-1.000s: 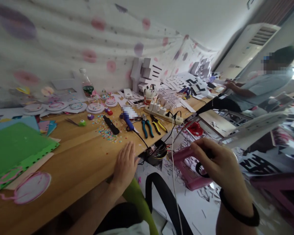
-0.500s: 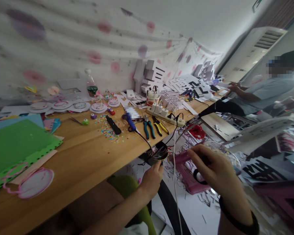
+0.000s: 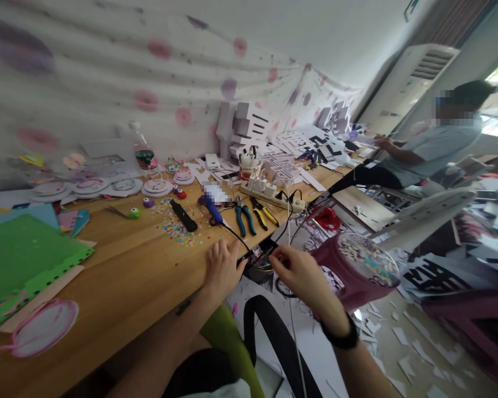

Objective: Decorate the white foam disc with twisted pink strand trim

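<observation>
My left hand (image 3: 223, 266) rests on the front edge of the wooden table (image 3: 141, 282), its fingers lying on the top and its thumb beside a round dark container (image 3: 260, 272). This container sits just below the table edge, with dark wires and small items in it that I cannot make out. At its right side, my right hand (image 3: 301, 273) is closed, thumb and fingers together; whatever they grip is hidden. A white cable (image 3: 291, 309) hangs past the right hand. Closest on the tabletop are a blue hot glue gun (image 3: 212, 210), teal-handled pliers (image 3: 244, 218) and yellow-black pliers (image 3: 264, 214).
A power strip (image 3: 269, 198) with plugs stands behind the pliers. A black tool (image 3: 183, 215) lies among confetti. Green sheets (image 3: 29, 249) cover the table's left. A maroon stool (image 3: 348, 276) stands right, paper scraps on the floor. Another person (image 3: 427, 146) sits farther back.
My left hand has moved up and left from the container's rim onto the table edge. My right hand has come left and inward to the container. The view has shifted slightly right.
</observation>
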### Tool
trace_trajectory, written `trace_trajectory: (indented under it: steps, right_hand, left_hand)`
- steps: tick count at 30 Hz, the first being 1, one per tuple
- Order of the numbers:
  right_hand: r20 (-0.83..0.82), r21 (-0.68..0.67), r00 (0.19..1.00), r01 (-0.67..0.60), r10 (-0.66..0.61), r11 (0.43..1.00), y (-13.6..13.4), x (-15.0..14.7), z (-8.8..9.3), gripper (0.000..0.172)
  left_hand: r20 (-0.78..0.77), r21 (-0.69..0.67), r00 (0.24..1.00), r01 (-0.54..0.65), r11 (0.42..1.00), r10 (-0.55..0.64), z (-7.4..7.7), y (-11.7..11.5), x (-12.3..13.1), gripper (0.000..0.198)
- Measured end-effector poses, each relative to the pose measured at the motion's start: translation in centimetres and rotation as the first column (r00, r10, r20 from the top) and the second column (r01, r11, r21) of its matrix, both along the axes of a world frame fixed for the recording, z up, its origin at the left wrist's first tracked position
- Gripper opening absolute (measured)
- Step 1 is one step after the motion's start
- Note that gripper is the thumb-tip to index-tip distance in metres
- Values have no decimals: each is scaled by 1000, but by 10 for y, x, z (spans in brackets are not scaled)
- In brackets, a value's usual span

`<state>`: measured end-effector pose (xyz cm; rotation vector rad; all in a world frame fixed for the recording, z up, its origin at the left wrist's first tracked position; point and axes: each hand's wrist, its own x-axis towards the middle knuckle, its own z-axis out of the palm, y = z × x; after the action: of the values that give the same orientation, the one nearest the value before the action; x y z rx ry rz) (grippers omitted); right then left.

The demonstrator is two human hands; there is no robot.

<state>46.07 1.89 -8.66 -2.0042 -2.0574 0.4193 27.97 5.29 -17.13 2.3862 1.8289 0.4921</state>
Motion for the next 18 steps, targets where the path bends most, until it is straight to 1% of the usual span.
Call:
trace_trajectory:
  steps: [1,2,4,6,7,8,10,15,18]
  right_hand:
    - [30,-40,999,17,-16,999,10,-8,-12,15]
    - [46,-61,999,29,-26,998,20,-15,-25,15]
    - [68,-93,997,37,-31,995,38,-25,-49,21]
    - [72,-112,997,21,-13,993,51,-28,-66,22]
    - [75,-120,997,13,-4,993,54,-28,-70,22]
    - [79,-125,997,6,4,992,56,-27,-72,22]
    - [95,-128,995,-3,15,992,57,-22,-71,22]
    - [145,-109,988,-34,49,993,58,-8,-51,20]
    - [170,-85,983,-48,62,995,63,-3,-42,20]
  left_hand:
    - [-4,4,1000,13,1000,-13,-1,4,2,45]
    - [-7,9,1000,24,1000,-24,-2,7,4,44]
    - [-11,17,999,34,999,-33,-3,11,6,44]
    - [-14,17,999,42,999,-42,-5,12,6,44]
    - [-16,16,999,48,999,-48,-5,12,5,45]
    - [-16,15,998,55,998,-55,-5,11,5,45]
    - [-14,11,998,68,998,-68,-5,10,5,47]
    - [0,-2,997,83,997,-83,-6,11,7,50]
    - [18,2,996,84,996,-84,-6,11,7,50]
